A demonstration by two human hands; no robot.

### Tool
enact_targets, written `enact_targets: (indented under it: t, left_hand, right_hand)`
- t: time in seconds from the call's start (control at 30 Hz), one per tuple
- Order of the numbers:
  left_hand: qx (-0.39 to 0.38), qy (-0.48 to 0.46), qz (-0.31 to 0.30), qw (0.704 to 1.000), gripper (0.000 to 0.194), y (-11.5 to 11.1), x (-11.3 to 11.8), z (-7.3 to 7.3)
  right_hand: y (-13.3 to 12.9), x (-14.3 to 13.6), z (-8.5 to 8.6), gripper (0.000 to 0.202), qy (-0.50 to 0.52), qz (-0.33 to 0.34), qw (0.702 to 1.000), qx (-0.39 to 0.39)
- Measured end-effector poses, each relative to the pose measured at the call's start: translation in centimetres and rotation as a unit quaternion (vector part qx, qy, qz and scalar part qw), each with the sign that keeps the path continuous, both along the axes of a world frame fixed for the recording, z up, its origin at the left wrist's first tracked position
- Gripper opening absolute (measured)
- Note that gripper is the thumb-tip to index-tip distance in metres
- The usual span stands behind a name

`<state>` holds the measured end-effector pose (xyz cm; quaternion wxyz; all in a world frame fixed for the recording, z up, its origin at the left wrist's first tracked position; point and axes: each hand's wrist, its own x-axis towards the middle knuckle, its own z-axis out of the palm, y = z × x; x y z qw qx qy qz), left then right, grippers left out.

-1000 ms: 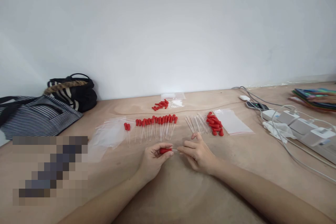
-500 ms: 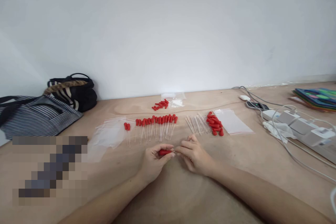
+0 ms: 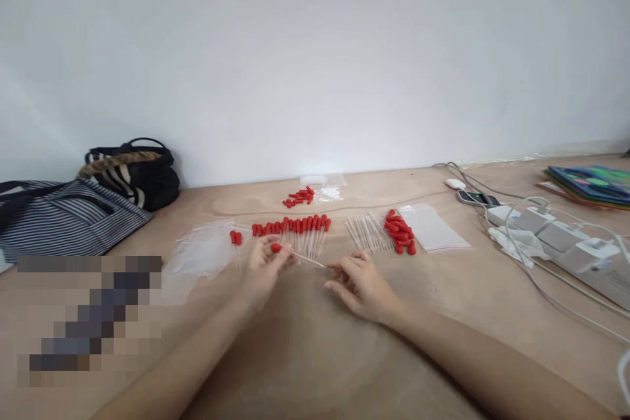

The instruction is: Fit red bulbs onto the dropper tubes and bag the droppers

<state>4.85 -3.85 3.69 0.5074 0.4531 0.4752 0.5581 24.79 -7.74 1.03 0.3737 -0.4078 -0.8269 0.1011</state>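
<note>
My left hand pinches a glass dropper by its red rubber bulb, the clear tube pointing right and slightly down. The tube's tip ends close to the fingers of my right hand; whether they touch is too fine to tell. My right thumb stands apart from the curled fingers, and I see nothing between them. Behind my left hand lies a row of red-bulbed droppers, with a separate pair to its left. Beyond my right hand are loose glass tubes and a pile of red bulbs.
Clear plastic bags lie on the left, more bags on the right. Smaller red bulbs sit at the back. Striped bags stand far left. A power strip with chargers and cables occupies the right, near colourful boards.
My left hand has moved left and away from me with the dropper, exposing its tube. The right hand's thumb and fingers have come apart.
</note>
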Motion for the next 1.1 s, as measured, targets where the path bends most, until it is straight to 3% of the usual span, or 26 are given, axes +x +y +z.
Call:
enact_targets:
  t: [0.17, 0.27, 0.5, 0.63, 0.8, 0.9, 1.1]
  left_hand:
    - [-0.044, 0.189, 0.051, 0.980, 0.047, 4.7, -6.1, 3.3]
    - [-0.095, 0.335, -0.004, 0.937, 0.059, 6.9, -8.2, 3.7]
    - [-0.100, 0.452, -0.043, 0.885, 0.054, 10.2, -8.2, 2.1]
    - [-0.075, 0.513, -0.038, 0.854, 0.046, 10.9, -8.5, 2.2]
    - [0.009, 0.580, 0.018, 0.814, 0.034, 9.4, -7.9, 2.6]
    - [0.149, 0.615, 0.056, 0.772, 0.019, 6.5, -6.4, 1.5]
    - [0.319, 0.553, -0.039, 0.769, 0.013, 0.3, -3.5, -1.9]
  right_hand:
    - [1.2, 1.2, -0.6, 0.011, -0.002, -0.073, 0.997, 0.003]
    - [2.2, 1.8, -1.0, 0.012, 0.002, -0.113, 0.994, 0.003]
    - [2.7, 2.4, -1.1, 0.012, -0.009, -0.163, 0.987, -0.005]
    - [2.7, 2.6, -0.8, 0.011, -0.045, -0.210, 0.977, -0.001]
    - [3.6, 3.9, -0.3, 0.014, -0.078, -0.292, 0.953, 0.004]
    - [4.5, 5.6, 0.2, 0.015, -0.096, -0.352, 0.931, -0.005]
    - [5.6, 9.7, 1.2, 0.025, -0.118, -0.456, 0.878, -0.087]
